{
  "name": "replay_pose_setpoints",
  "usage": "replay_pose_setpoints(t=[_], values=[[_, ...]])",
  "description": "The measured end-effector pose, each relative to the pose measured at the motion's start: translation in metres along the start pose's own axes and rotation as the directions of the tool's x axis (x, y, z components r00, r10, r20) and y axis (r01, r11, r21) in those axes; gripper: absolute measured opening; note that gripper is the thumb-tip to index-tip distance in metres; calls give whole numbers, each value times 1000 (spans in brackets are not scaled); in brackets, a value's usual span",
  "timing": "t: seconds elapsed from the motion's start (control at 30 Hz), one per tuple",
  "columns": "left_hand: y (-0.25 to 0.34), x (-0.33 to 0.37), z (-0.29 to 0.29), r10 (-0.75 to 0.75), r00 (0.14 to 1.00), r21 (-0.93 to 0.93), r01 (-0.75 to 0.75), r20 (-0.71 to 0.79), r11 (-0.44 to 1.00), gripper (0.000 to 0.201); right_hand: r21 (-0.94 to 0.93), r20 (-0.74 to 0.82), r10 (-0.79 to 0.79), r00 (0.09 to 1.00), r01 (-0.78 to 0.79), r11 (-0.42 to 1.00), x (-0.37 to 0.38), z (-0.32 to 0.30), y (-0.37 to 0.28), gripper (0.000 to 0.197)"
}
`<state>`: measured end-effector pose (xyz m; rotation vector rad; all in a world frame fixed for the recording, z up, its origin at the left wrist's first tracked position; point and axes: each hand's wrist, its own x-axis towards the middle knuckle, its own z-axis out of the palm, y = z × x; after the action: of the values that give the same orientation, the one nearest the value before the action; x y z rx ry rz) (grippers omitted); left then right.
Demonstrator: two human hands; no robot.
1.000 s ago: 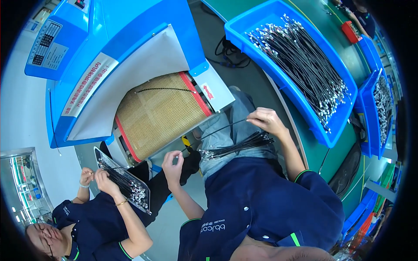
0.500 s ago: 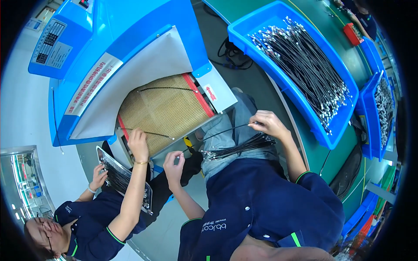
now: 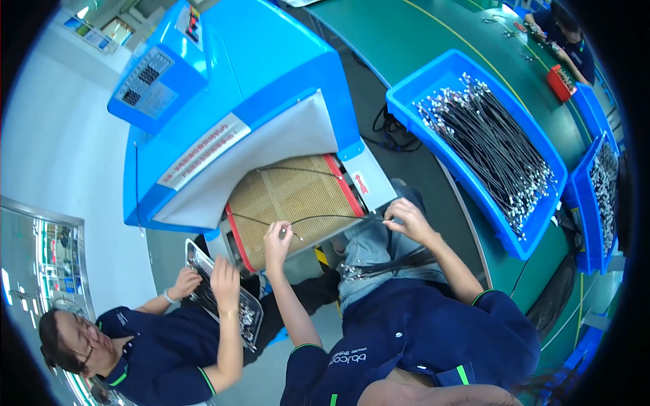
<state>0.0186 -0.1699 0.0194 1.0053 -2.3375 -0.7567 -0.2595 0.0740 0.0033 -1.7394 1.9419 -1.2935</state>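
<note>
A thin black cable [image 3: 332,216] arches between my two hands over the front part of a mesh conveyor belt [image 3: 298,206]. My left hand [image 3: 276,241] pinches one end above the belt, close to another cable lying there. The other end is in the closed fingers of my right hand [image 3: 407,220], near the belt's right front corner. Across my lap rests a bundle of black cables [image 3: 389,264] with light-coloured ends. Toward the back of the belt lies one more black cable [image 3: 298,172].
The belt runs into a blue machine [image 3: 271,61] with a pale curtain. At left, a co-worker [image 3: 156,345] holds a tray of cables [image 3: 252,323]. A blue bin [image 3: 413,101] full of cables stands on the green table [image 3: 379,27], with another blue bin [image 3: 581,203] beyond it.
The whole view has shifted. My hands have brought the cable forward over the belt, the left one rising most. The co-worker's hand has drawn back from the belt to the tray.
</note>
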Motion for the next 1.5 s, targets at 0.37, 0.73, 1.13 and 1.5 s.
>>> replay_pose_setpoints(t=[0.37, 0.73, 1.13, 1.5], values=[[-89, 72, 6, 45, 999, 42, -46, 9, 998, 12, -197, -188, -88, 978, 51, 979, 42, 96, 18, 15], [-94, 75, 5, 47, 999, 105, -44, -27, 993, 32, -121, -189, -37, 981, 14, 993, 37, 86, 3, 17], [36, -98, 81, -35, 995, -250, 58, 94, 966, 22, -183, 647, 369, 668, -334, 925, -110, 53, 35, 27], [34, -142, 112, -26, 890, -189, 125, 455, 974, 36, -54, 517, 360, 777, -390, 919, -100, 42, 23, 18]])
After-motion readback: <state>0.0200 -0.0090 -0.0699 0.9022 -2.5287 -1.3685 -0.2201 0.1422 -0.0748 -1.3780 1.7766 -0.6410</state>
